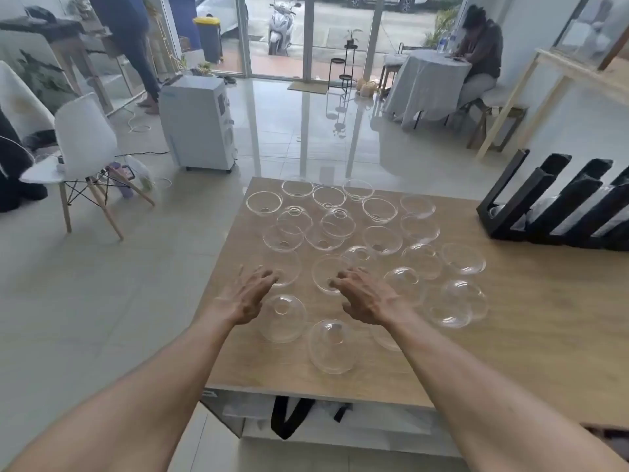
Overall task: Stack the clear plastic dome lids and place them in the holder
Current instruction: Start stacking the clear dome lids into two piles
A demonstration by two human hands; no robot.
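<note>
Several clear plastic dome lids lie scattered over the wooden table (531,335), some dome up like the nearest one (333,345), others rim up like one at the far left (264,203). My left hand (250,294) hovers over the table's left part, fingers spread, at the edge of a rim-up lid (284,269). My right hand (366,296) reaches with spread fingers over another rim-up lid (325,272). Neither hand holds anything. The black slotted holder (558,202) stands at the table's far right.
A white chair (83,144) and a white appliance (199,122) stand on the tiled floor to the left. A person sits at a covered round table (427,81) at the back right; another stands at the back left. A shelf with a black strap (289,415) sits under the table.
</note>
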